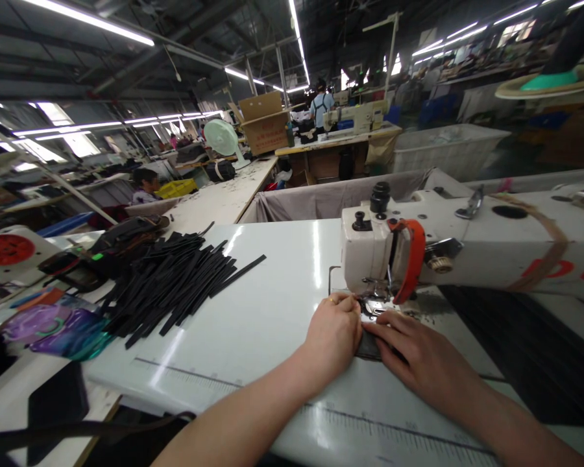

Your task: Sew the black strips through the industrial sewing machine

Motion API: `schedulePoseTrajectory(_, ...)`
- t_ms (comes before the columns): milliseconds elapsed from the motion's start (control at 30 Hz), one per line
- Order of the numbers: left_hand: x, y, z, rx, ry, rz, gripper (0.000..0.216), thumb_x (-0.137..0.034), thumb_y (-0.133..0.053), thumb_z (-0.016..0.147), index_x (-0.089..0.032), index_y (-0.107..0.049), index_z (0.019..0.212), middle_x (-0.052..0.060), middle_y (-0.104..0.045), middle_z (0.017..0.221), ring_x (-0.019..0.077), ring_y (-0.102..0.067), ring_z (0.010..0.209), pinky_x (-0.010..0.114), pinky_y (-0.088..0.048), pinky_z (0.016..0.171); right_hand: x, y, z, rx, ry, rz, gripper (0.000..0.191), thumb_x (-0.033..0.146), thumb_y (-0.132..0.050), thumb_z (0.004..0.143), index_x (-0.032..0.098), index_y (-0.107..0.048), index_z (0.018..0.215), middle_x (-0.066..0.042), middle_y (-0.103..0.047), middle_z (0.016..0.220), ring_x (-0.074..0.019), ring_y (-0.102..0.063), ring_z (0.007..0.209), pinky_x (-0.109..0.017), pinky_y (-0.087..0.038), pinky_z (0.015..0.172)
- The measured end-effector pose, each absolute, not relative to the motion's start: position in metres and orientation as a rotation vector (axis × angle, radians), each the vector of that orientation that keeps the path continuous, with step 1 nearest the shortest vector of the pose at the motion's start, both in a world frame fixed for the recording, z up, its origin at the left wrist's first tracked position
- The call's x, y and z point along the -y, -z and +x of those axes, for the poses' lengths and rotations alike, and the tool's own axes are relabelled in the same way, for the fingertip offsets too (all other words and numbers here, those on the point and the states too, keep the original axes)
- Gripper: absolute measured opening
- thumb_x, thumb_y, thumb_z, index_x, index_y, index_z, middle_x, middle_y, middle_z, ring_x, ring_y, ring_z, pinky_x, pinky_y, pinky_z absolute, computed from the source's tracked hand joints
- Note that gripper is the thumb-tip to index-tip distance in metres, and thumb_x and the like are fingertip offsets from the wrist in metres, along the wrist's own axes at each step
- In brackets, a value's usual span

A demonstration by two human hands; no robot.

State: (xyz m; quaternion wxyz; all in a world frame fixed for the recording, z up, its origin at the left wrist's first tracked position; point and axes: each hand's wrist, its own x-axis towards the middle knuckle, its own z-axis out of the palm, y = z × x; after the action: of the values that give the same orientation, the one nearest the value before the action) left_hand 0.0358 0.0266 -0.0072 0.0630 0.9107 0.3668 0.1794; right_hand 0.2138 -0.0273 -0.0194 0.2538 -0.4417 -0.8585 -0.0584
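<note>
A white sewing machine (pixel 370 253) with an orange guard stands over the table, and both hands meet just in front of its needle area. My left hand (pixel 335 329) is closed, its fingers curled at the left side of the presser foot on a small dark fabric piece (pixel 368 348). My right hand (pixel 418 347) holds the same piece from the right, fingers together and bent down onto it. The needle tip and most of the piece are hidden by the fingers. Left of the hands lies a loose heap of black strips (pixel 175 279).
A ruler scale (pixel 370 418) runs along the table's front edge. Black material (pixel 520 350) lies under the machine arm. At left are a purple and teal pouch (pixel 53 327) and another machine (pixel 7 256). Behind stand a fan (pixel 222 137), a carton (pixel 265 126) and co-workers (pixel 321 107).
</note>
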Motion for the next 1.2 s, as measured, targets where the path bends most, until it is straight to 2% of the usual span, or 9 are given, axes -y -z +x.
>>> schedulePoseTrajectory(200, -0.031, -0.001, 0.033, -1.031, -0.519, 2.772, 0.020, -0.014, -0.048, 0.093, -0.014, -0.064, 0.080, 0.009, -0.067, 0.091, 0.0227, -0.059, 0.090, 0.037, -0.051, 0.089, 0.027, 0.020, 0.214, 2.324, 0.131, -1.204, 0.025, 0.015, -0.047, 0.090, 0.017, -0.064, 0.109, -0.011, -0.068, 0.103, -0.0234, -0.066, 0.091, -0.039, -0.057, 0.077)
schedulePoseTrajectory(467, -0.036, -0.002, 0.035, -1.051, -0.392, 2.869, 0.020, -0.014, -0.051, 0.092, -0.014, -0.064, 0.076, 0.007, -0.067, 0.086, 0.0210, -0.058, 0.083, 0.035, -0.050, 0.087, 0.028, 0.019, 0.212, 2.309, 0.167, -1.175, 0.025, 0.014, -0.044, 0.090, 0.017, -0.063, 0.107, -0.011, -0.069, 0.101, -0.0241, -0.068, 0.089, -0.040, -0.058, 0.074)
schedulePoseTrajectory(600, -0.036, -0.001, 0.036, -1.079, -0.386, 2.880, 0.019, -0.015, -0.052, 0.093, -0.013, -0.066, 0.081, 0.007, -0.068, 0.090, 0.0215, -0.058, 0.088, 0.034, -0.048, 0.090, 0.027, 0.018, 0.211, 2.319, 0.155, -1.185, 0.025, 0.015, -0.042, 0.092, 0.017, -0.062, 0.107, -0.011, -0.069, 0.099, -0.0239, -0.068, 0.088, -0.041, -0.059, 0.074)
schedulePoseTrajectory(833, -0.035, 0.004, 0.034, -1.130, -0.462, 2.803, 0.020, -0.017, -0.052, 0.092, -0.015, -0.067, 0.079, 0.006, -0.067, 0.083, 0.0214, -0.058, 0.083, 0.035, -0.049, 0.081, 0.027, 0.019, 0.212, 2.336, 0.216, -1.181, 0.026, 0.017, -0.040, 0.094, 0.016, -0.060, 0.110, -0.010, -0.069, 0.099, -0.0225, -0.068, 0.089, -0.038, -0.059, 0.075)
schedulePoseTrajectory(900, -0.040, 0.006, 0.032, -1.172, -0.647, 2.672, 0.018, -0.014, -0.053, 0.090, -0.016, -0.067, 0.079, 0.004, -0.067, 0.085, 0.0199, -0.058, 0.087, 0.033, -0.049, 0.085, 0.028, 0.019, 0.212, 2.337, 0.256, -1.173, 0.027, 0.018, -0.039, 0.094, 0.016, -0.060, 0.111, -0.011, -0.069, 0.100, -0.0224, -0.068, 0.090, -0.038, -0.059, 0.076)
schedulePoseTrajectory(1000, -0.051, 0.012, 0.029, -1.210, -0.849, 2.547, 0.016, -0.011, -0.054, 0.089, -0.018, -0.069, 0.090, 0.006, -0.065, 0.106, 0.0207, -0.054, 0.106, 0.034, -0.045, 0.099, 0.030, 0.017, 0.211, 2.339, 0.295, -1.173, 0.028, 0.017, -0.038, 0.095, 0.015, -0.060, 0.110, -0.011, -0.069, 0.101, -0.0222, -0.068, 0.090, -0.037, -0.059, 0.077)
schedulePoseTrajectory(1067, -0.056, 0.015, 0.028, -1.209, -0.812, 2.567, 0.017, -0.016, -0.054, 0.091, -0.020, -0.070, 0.093, 0.007, -0.062, 0.115, 0.0232, -0.051, 0.114, 0.039, -0.041, 0.105, 0.030, 0.017, 0.209, 2.337, 0.319, -1.163, 0.028, 0.016, -0.037, 0.095, 0.015, -0.061, 0.109, -0.011, -0.069, 0.099, -0.0220, -0.068, 0.089, -0.036, -0.059, 0.076)
schedulePoseTrajectory(1200, -0.064, 0.010, 0.018, -1.403, -0.732, 2.515, 0.020, -0.025, -0.055, 0.093, -0.021, -0.074, 0.087, 0.008, -0.063, 0.112, 0.0264, -0.051, 0.115, 0.043, -0.039, 0.106, 0.030, 0.016, 0.208, 2.333, 0.322, -1.149, 0.029, 0.016, -0.037, 0.094, 0.015, -0.063, 0.109, -0.011, -0.069, 0.098, -0.0218, -0.068, 0.088, -0.036, -0.059, 0.074)
